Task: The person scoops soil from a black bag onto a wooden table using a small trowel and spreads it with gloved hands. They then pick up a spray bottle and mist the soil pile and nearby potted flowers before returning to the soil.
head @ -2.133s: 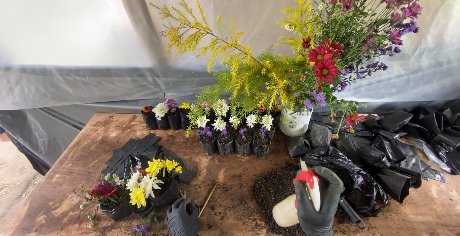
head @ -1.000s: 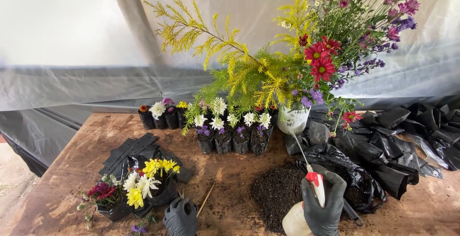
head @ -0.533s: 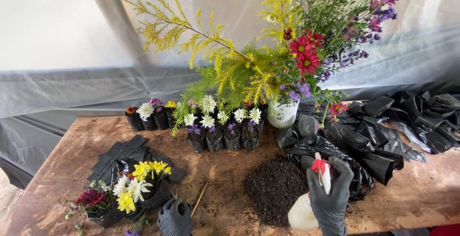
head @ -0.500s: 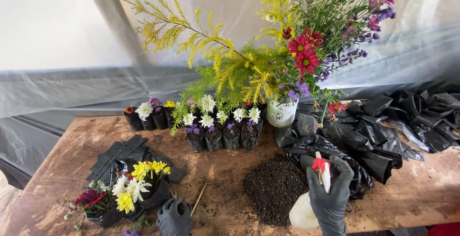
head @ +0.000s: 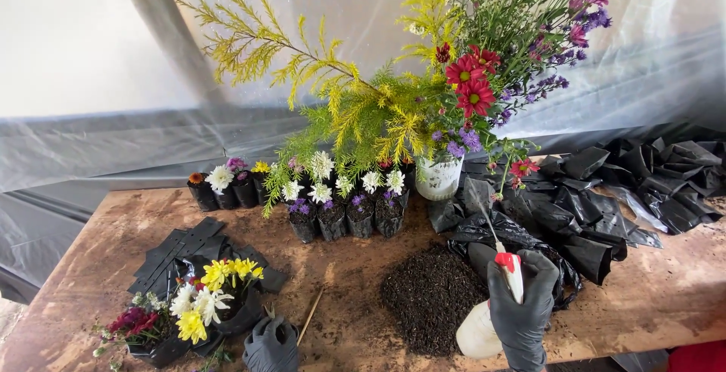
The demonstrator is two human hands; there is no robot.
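Observation:
My right hand (head: 523, 305), in a dark glove, grips a white spray bottle (head: 480, 330) with a red and white nozzle. A thin jet leaves the nozzle up and left, over a black bag (head: 485, 230). The bottle stands beside a heap of dark soil (head: 429, 293) on the wooden table (head: 355, 258). My left hand (head: 271, 344), also gloved, rests closed at the table's front edge. It sits next to small black bags holding yellow and white flowers (head: 212, 296). A thin wooden stick (head: 310, 316) lies just right of it.
A white pot (head: 438, 178) with tall yellow-green foliage and red and purple flowers stands at the back. Rows of small black bags with planted flowers (head: 344, 209) sit in front of it. Empty black bags (head: 628, 190) pile up on the right; flat ones (head: 178, 245) lie on the left.
My right hand has lifted the spray bottle and moved it right, from over the soil to beside it. The view has shifted slightly. My left hand has stayed in place.

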